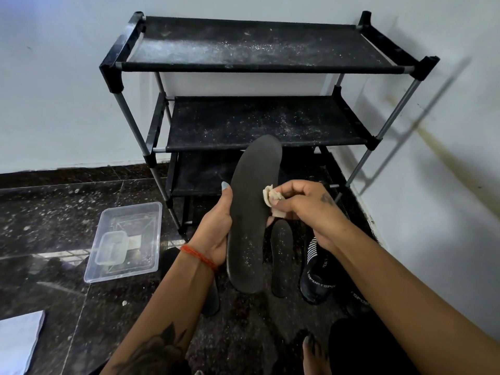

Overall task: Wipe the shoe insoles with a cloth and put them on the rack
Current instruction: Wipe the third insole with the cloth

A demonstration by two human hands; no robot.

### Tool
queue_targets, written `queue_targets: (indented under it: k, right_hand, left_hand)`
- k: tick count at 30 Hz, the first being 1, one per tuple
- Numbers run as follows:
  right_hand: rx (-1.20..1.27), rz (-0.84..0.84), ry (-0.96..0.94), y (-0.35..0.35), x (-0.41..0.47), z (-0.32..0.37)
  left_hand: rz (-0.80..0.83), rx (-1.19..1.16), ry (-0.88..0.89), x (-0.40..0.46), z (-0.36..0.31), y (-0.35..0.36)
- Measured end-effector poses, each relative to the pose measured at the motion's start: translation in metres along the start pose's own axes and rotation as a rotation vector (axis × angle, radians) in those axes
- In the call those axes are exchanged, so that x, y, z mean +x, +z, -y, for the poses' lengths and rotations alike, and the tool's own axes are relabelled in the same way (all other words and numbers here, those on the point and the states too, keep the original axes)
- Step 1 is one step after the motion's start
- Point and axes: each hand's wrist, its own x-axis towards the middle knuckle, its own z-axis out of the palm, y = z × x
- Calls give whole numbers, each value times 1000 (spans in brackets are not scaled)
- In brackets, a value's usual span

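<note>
My left hand (216, 228) grips a long black insole (253, 209) from its left edge and holds it upright in front of the rack. White specks dust its lower half. My right hand (300, 204) pinches a small crumpled beige cloth (272, 197) against the insole's right edge. A second black insole (281, 255) lies on the floor just right of the held one. Another dark insole (209, 299) shows partly under my left forearm. The black three-shelf rack (257, 125) stands against the wall, its fabric shelves dusty and bare.
A clear plastic tray (127, 242) with a smaller clear tub inside sits on the dark stone floor to the left. Dark sport shoes (316, 277) stand at the right near the wall. A pale sheet (19, 339) lies bottom left. My bare foot (313, 353) shows below.
</note>
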Motion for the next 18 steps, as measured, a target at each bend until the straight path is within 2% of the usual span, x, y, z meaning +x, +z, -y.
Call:
queue_targets:
  k: [4, 8, 11, 15, 18]
  right_hand:
    - [11, 7, 40, 10, 3, -4]
    - [48, -137, 18, 9, 11, -8]
    - [-1, -229, -70, 6, 15, -12]
    - [-478, -317, -313, 8, 19, -16]
    - [-572, -237, -377, 15, 14, -17]
  left_hand:
    - [3, 21, -21, -2, -1, 2]
    - [67, -52, -48, -5, -1, 5]
    - [95, -70, -76, -6, 1, 9]
    - [106, -130, -72, -7, 3, 13]
    - [120, -142, -80, -6, 3, 11]
